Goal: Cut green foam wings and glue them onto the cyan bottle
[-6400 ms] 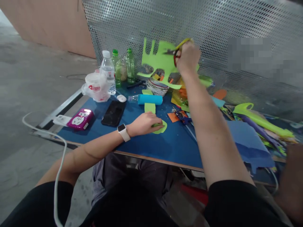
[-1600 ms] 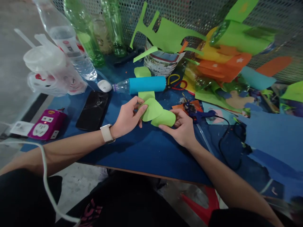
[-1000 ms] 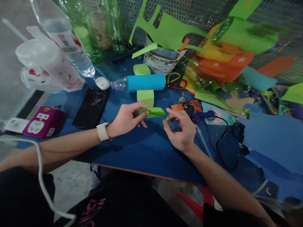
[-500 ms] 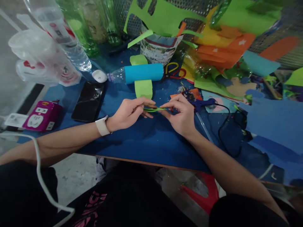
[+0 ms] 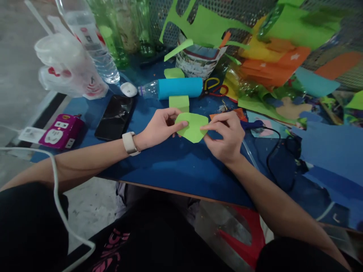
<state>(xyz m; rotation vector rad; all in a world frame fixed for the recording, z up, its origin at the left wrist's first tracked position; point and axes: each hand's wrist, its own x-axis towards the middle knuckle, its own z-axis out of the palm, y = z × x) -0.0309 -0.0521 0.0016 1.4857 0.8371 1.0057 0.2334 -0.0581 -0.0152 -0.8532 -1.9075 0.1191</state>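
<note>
A small piece of light green paper (image 5: 193, 129) with rounded edges is held face-up between both hands above the table. My left hand (image 5: 163, 126) grips its left edge, thumb on top and fingers beneath. At the right edge, my right hand (image 5: 226, 136) pinches it between thumb and fingers. Just beyond lies a plastic bottle wrapped in blue paper (image 5: 180, 88), on its side with its neck to the left. Another green paper strip (image 5: 179, 102) sticks out from under the bottle on both sides.
Scissors (image 5: 214, 89) lie beyond my right hand, near a blue glue gun (image 5: 252, 124) with a black cord. A phone (image 5: 115, 116) and a purple power adapter (image 5: 61, 130) lie left. Behind stand a water bottle (image 5: 95, 45), a bagged cup (image 5: 69, 66) and a woven basket (image 5: 198, 60).
The green paper has turned from edge-on to showing its broad face. Both hands still hold it at its sides. The whole view has shifted slightly, with the table objects appearing farther right.
</note>
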